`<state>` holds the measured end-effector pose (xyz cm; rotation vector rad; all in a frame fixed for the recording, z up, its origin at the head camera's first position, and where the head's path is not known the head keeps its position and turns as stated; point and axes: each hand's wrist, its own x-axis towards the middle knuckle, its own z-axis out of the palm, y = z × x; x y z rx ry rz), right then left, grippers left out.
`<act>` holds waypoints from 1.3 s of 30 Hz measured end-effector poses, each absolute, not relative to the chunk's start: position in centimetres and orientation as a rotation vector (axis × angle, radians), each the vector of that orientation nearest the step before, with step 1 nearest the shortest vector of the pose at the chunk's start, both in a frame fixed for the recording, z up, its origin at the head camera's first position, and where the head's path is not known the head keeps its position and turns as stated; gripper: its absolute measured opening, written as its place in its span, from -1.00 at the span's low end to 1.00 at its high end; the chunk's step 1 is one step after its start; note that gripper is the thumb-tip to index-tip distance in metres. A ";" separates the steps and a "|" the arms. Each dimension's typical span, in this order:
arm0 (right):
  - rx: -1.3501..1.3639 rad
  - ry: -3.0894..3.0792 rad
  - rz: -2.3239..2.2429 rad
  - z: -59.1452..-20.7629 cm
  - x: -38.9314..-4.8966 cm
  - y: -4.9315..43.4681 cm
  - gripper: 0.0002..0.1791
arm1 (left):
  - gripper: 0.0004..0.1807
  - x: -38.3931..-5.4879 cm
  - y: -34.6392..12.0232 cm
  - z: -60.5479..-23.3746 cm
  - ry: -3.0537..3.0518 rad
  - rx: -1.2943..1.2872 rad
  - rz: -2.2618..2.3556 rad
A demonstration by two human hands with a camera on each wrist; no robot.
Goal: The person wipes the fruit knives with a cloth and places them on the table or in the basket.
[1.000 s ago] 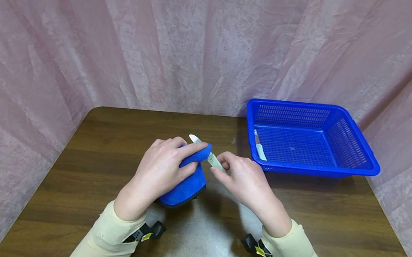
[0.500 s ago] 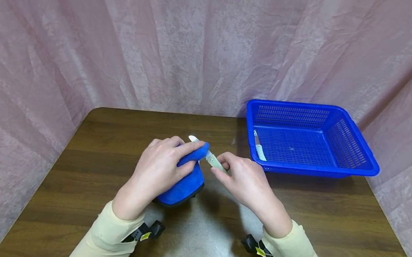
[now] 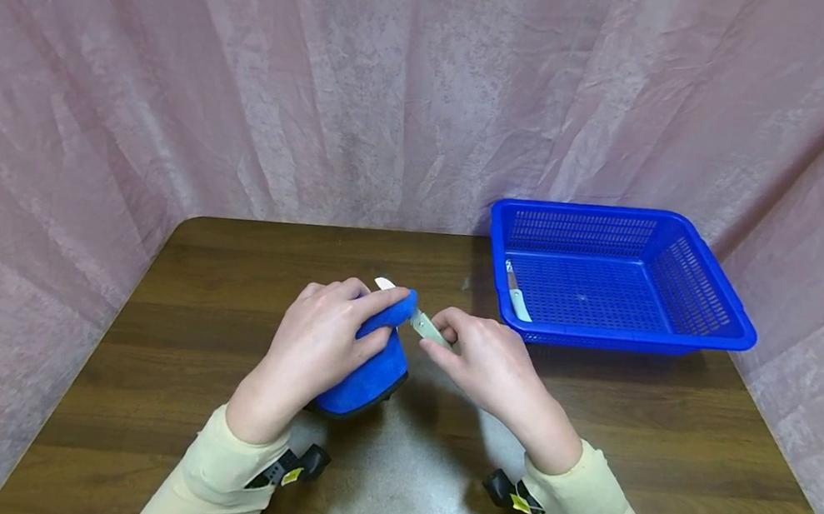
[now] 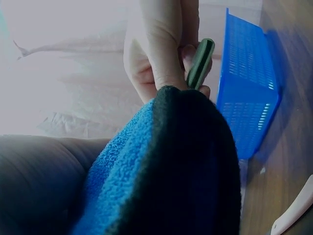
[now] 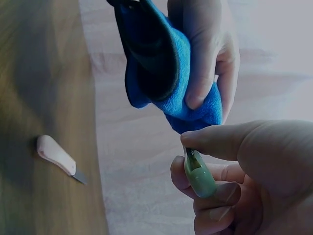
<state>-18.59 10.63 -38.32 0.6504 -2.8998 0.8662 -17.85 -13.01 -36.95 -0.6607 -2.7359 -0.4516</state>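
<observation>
My left hand (image 3: 325, 323) grips a blue cloth (image 3: 369, 378) with dark edging, folded around the blade of a folding knife (image 3: 429, 327). The blade's tip shows past the cloth on the far side. My right hand (image 3: 487, 361) pinches the knife's pale green handle, seen end-on in the right wrist view as a green handle (image 5: 201, 180). The middle of the blade is hidden by cloth and fingers. Another knife with a pale pinkish handle (image 5: 56, 154) lies on the table with its blade out; the head view does not show it.
A blue plastic basket (image 3: 617, 343) stands at the back right of the wooden table (image 3: 229, 271). Inside it, along the left side, lies a knife (image 3: 518, 303) with a pale handle. Pink curtains (image 3: 398, 105) hang behind the table and at both sides.
The left hand and cloth have shifted slightly left along the blade. The knife and both hands sit a little lower in view. Both grips stay the same.
</observation>
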 end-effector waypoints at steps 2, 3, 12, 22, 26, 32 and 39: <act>0.655 -2.905 0.869 -38.5 -18.7 10.7 -0.84 | -0.48 -17.8 -12.9 -37.0 -2.738 -0.667 -0.448; 0.655 -2.906 0.869 -38.5 -18.7 10.7 -0.84 | -0.48 -17.8 -12.9 -37.1 -2.739 -0.669 -0.447; 0.653 -2.912 0.863 -38.4 -18.7 10.9 -0.82 | -0.49 -17.9 -12.7 -37.0 -2.714 -0.676 -0.437; 0.662 -2.909 0.832 -38.1 -18.5 11.0 -0.82 | -0.49 -17.9 -12.8 -37.1 -2.710 -0.668 -0.438; 0.671 -2.906 0.833 -38.1 -18.4 11.0 -0.82 | -0.49 -17.9 -13.0 -37.0 -2.701 -0.657 -0.444; 0.677 -2.906 0.834 -38.0 -18.4 11.1 -0.83 | -0.51 -18.1 -13.2 -37.0 -2.687 -0.635 -0.455; 0.689 -2.895 0.832 -37.9 -18.4 11.2 -0.84 | -0.48 -18.2 -13.6 -36.7 -2.694 -0.619 -0.472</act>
